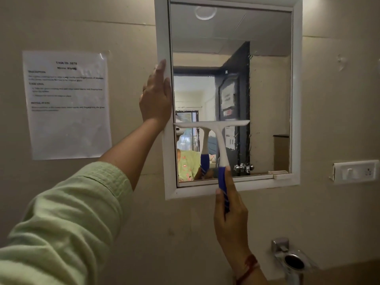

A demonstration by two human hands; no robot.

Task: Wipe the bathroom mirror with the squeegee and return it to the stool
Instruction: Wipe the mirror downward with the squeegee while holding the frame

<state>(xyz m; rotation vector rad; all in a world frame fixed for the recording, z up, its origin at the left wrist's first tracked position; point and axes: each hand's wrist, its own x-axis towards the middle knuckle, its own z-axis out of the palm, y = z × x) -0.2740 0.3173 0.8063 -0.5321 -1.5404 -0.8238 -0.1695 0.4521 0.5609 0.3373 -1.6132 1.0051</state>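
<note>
Squeegee (216, 136) | blade on mirror (267, 89) above right hand (228, 219) grip | left hand (156, 95) flat on frame

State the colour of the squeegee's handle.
Blue at the held end, white above, on the squeegee; head view.

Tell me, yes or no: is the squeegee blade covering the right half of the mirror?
No: the squeegee blade lies across the left part of the mirror, held by the right hand.

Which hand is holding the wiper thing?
The right hand. It grips the blue handle of the squeegee, whose blade is on the mirror. The left hand holds nothing; it rests flat on the mirror's white frame.
</note>
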